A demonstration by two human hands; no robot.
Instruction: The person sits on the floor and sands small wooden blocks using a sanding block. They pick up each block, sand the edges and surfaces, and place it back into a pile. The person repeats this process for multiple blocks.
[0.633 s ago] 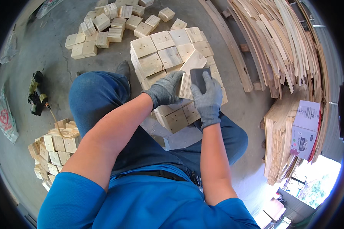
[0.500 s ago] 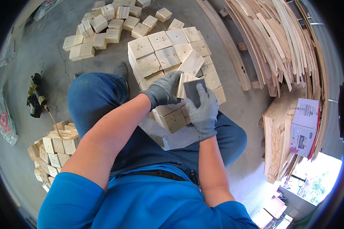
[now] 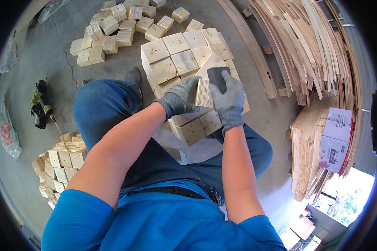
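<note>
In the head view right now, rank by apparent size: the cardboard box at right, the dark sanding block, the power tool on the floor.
1. cardboard box, largest.
2. power tool.
3. dark sanding block, partly covered by the right hand; close to the tool, so unsure.

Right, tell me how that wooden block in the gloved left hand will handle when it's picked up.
The wooden block looks like solid pale timber, so probably stiff and fairly light. Flat faces and square corners suggest it won't roll. The left hand wears a knit glove, so slipping seems unlikely.
</note>
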